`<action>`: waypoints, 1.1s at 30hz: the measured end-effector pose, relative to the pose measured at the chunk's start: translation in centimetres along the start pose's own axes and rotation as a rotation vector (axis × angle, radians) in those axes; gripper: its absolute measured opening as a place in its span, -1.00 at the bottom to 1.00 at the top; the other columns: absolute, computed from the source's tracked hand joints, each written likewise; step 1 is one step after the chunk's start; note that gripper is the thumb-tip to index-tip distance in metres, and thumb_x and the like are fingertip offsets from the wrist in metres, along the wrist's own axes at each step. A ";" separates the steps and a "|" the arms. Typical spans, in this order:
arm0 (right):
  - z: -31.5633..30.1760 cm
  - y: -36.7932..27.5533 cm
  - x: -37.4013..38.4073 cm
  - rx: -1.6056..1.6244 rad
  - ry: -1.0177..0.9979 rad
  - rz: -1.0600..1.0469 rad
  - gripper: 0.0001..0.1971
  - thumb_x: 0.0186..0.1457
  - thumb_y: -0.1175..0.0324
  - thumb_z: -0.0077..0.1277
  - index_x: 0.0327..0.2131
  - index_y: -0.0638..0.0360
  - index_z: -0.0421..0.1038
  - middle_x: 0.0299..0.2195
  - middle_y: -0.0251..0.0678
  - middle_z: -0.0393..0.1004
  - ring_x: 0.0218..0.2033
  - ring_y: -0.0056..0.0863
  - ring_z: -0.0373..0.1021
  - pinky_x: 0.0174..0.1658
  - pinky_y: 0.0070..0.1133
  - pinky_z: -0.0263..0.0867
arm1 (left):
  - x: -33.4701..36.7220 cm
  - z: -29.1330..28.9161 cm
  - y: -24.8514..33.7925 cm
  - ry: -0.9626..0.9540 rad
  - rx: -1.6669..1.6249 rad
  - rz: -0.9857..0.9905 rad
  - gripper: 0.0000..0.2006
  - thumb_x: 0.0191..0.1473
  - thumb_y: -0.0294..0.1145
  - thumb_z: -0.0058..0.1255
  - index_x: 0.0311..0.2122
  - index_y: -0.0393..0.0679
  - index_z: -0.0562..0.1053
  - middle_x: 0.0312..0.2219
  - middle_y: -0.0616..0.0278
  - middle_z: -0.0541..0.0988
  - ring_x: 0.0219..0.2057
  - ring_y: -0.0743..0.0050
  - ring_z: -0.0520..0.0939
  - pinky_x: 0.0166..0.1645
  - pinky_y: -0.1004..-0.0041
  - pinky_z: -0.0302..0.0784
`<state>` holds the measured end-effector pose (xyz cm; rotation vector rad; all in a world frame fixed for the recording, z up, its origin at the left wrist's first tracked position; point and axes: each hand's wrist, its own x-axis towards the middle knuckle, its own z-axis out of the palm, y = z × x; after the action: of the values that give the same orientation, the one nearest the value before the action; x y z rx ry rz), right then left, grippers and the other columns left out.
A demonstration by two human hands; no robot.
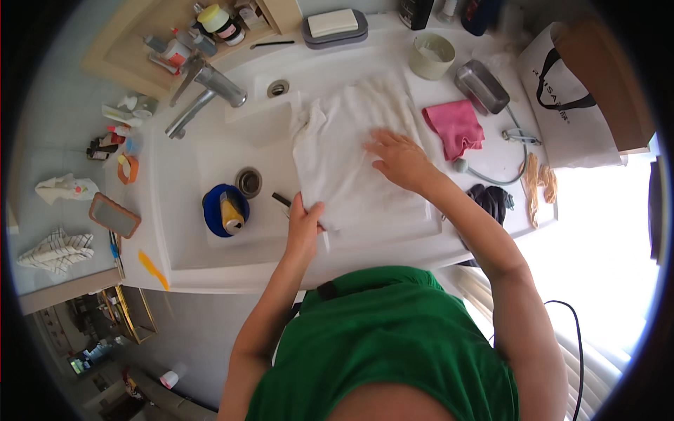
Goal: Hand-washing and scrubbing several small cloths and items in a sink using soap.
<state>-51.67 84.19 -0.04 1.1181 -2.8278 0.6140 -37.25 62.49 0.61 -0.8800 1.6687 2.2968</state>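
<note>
A white cloth (351, 154) lies spread over the right part of the white sink, wrinkled along its far and left edges. My left hand (304, 221) is closed on its near left corner, thumb on top. Flat on the middle of the cloth rests my right hand (400, 160), its fingers apart and slightly blurred. Just left of the cloth, beside my left hand, a thin dark piece (281, 201) sticks out; what it belongs to is hidden. What lies beneath the cloth is mostly covered.
A blue bowl (208, 219) holding a yellow can (231, 214) stands in the basin near the drain (248, 182). The faucet (210, 88) reaches in from the far left. A pink cloth (455, 128), metal box (482, 85) and white bag (562, 98) are on the right.
</note>
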 end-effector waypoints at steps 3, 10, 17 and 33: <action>-6.0 -1.8 2.2 0.426 -0.379 0.473 -0.69 0.12 0.07 -0.08 -0.27 0.04 0.53 -0.28 -0.20 0.54 -0.17 -0.28 0.45 -0.15 -0.36 0.35 | -0.4 -0.6 0.4 0.013 0.064 0.021 -0.60 0.12 -0.44 -0.09 0.07 -0.20 0.18 -0.14 0.11 0.44 -0.21 0.36 0.57 -0.29 0.31 0.63; 0.3 1.6 5.3 -0.244 -0.177 0.364 -0.71 0.11 0.06 -0.08 -0.26 0.02 0.45 -0.37 -0.34 0.55 -0.29 -0.26 0.47 -0.14 -0.31 0.27 | -0.2 -0.5 2.5 0.029 0.667 -0.026 -0.67 0.09 -0.34 0.00 -0.09 -0.27 0.29 -0.28 0.07 0.50 -0.50 0.41 0.58 -0.43 0.35 0.58; 3.4 1.3 4.1 -0.230 0.224 0.131 -0.56 0.15 0.15 -0.10 0.13 -0.13 0.26 0.25 -0.21 0.07 0.31 -0.26 -0.09 0.27 -0.15 -0.16 | 0.2 -1.5 2.0 0.280 1.072 0.431 -0.60 -0.02 -0.35 0.13 -0.07 -0.22 0.34 -0.10 -0.04 0.43 -0.11 0.08 0.50 -0.02 0.21 0.39; -10.1 16.2 12.6 -0.340 -0.140 0.408 -0.56 -0.20 0.18 0.19 -0.18 0.15 0.49 -0.27 -0.09 0.54 -0.18 -0.15 0.48 -0.12 -0.34 0.41 | 0.8 0.3 2.3 0.223 0.943 0.795 -0.75 0.03 -0.50 0.03 -0.14 -0.24 0.41 -0.06 -0.02 0.42 -0.03 0.06 0.45 0.06 0.32 0.33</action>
<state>-72.88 90.49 5.88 0.5539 -3.1395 0.0524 -39.07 61.81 2.08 -0.2573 3.1644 1.3109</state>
